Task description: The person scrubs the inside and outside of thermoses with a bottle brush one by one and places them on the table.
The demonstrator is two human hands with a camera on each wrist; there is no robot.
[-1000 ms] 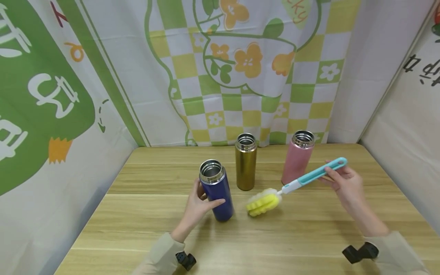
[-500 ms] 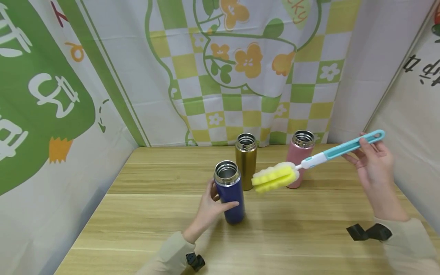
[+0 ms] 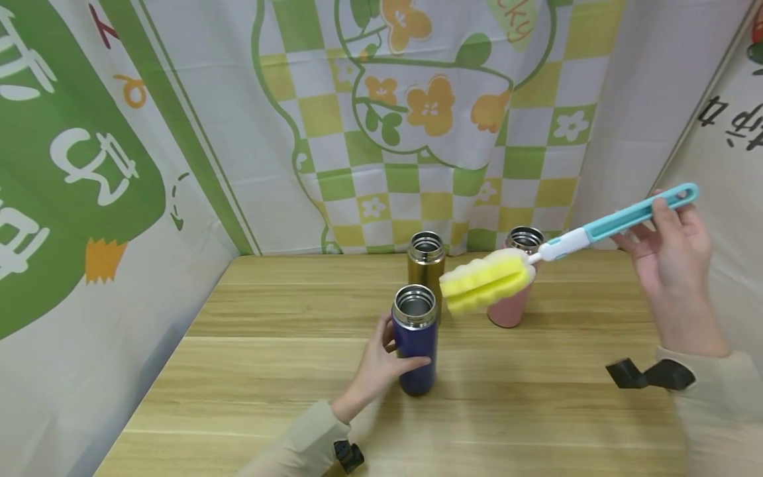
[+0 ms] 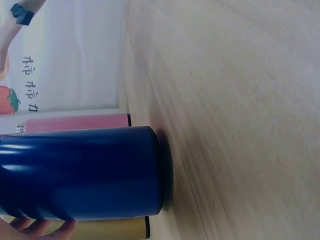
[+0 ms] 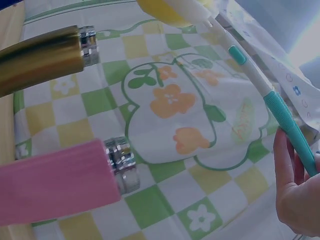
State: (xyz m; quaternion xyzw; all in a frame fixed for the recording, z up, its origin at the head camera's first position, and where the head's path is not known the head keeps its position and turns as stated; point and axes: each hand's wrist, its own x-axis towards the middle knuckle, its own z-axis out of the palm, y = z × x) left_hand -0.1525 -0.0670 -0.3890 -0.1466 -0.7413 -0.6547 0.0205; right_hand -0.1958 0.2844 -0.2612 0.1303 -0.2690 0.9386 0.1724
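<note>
My left hand (image 3: 381, 361) grips a dark blue open-mouthed thermos bottle (image 3: 417, 354) around its body, thumb across the front. The bottle stands upright; the left wrist view shows its base close to the wood. High on the right, my right hand (image 3: 676, 265) pinches the teal handle of a bottle brush (image 3: 620, 222). Its yellow and white sponge head (image 3: 489, 281) points left and slightly down, raised above the table, up and to the right of the blue bottle's mouth. In the right wrist view the fingers (image 5: 285, 160) lie along the handle (image 5: 292, 132).
A gold bottle (image 3: 426, 268) stands just behind the blue one and is partly hidden by it. Farther right is a pink bottle (image 3: 507, 311), overlapped by the brush head. Both lack lids. Patterned cloth (image 3: 411, 192) hangs behind the wooden table (image 3: 268, 371).
My left hand has shifted the blue bottle to the right, partly in front of the gold one. My right hand has raised the brush up and to the right, away from the tabletop.
</note>
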